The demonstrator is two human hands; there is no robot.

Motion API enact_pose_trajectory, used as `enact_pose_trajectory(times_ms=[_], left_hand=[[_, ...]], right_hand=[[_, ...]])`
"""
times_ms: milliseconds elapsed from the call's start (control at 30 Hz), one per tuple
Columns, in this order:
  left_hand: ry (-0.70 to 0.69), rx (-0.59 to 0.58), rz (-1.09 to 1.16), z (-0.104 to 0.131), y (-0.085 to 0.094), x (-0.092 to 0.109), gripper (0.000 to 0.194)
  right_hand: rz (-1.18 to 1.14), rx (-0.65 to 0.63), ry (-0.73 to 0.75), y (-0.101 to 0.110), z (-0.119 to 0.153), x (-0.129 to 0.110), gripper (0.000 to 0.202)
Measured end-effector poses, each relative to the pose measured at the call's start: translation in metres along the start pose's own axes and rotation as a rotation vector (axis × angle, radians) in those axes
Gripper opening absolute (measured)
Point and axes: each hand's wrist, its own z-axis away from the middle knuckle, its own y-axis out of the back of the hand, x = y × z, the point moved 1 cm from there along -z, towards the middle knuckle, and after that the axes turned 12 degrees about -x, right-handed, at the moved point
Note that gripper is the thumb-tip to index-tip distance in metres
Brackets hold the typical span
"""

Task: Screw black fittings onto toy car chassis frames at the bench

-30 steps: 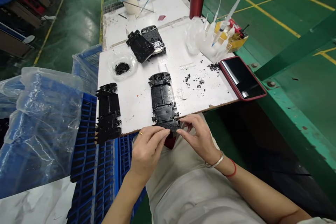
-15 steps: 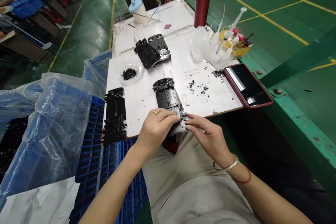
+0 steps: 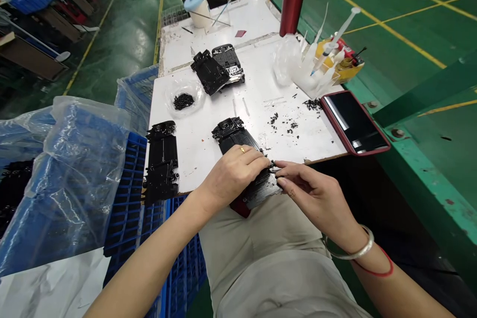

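A black model car chassis [image 3: 238, 140] lies underside up at the table's front edge, tilted to the right and partly over my lap. My left hand [image 3: 236, 171] is closed over its middle, with the fingertips near its right side. My right hand [image 3: 316, 196] pinches at that same right edge, by a small projecting mount; whether a tiny separate part is between the fingertips cannot be told. Another black chassis [image 3: 163, 161] rests to the left. Two more, a black chassis [image 3: 208, 73] and a chassis with a silvery end [image 3: 233, 62], overlap farther back.
A plastic bag [image 3: 196, 92] holds small black pieces [image 3: 183, 101]. Loose black bits [image 3: 290, 125] lie right of the chassis, before a red-cased phone [image 3: 354, 121]. A yellow box [image 3: 350, 72] holds syringes and bottles. A lidded cup [image 3: 197, 7] stands behind; blue crates [image 3: 122, 198] flank the left.
The chassis in my hands has turned, its near end swinging right. Both hands have shifted right with it. The view has moved slightly.
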Motion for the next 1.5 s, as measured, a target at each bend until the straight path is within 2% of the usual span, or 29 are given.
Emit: enact_pose_trajectory(times_ms=[267, 733, 900, 1067, 1267, 1500], left_hand=[[-0.062, -0.128, -0.093, -0.004, 0.01, -0.003, 0.022], [-0.186, 0.089, -0.087, 0.004, 0.001, -0.01, 0.014], [-0.192, 0.087, -0.106, 0.005, -0.002, -0.012, 0.018], [-0.21, 0.106, -0.107, 0.006, -0.003, -0.012, 0.013], [-0.185, 0.044, -0.093, 0.006, -0.005, -0.014, 0.02], [-0.133, -0.034, -0.03, 0.006, -0.005, -0.014, 0.018]], right_hand=[[0.02, -0.016, -0.014, 0.0, -0.001, -0.005, 0.011], [0.03, -0.031, 0.037, 0.0, -0.003, -0.005, 0.01], [0.049, -0.032, 0.062, 0.0, -0.005, -0.006, 0.009], [0.055, -0.032, 0.08, -0.001, -0.006, -0.004, 0.008], [0.046, -0.025, 0.061, -0.002, -0.007, -0.004, 0.009], [0.001, -0.01, 0.001, -0.007, -0.005, -0.001, 0.009]])
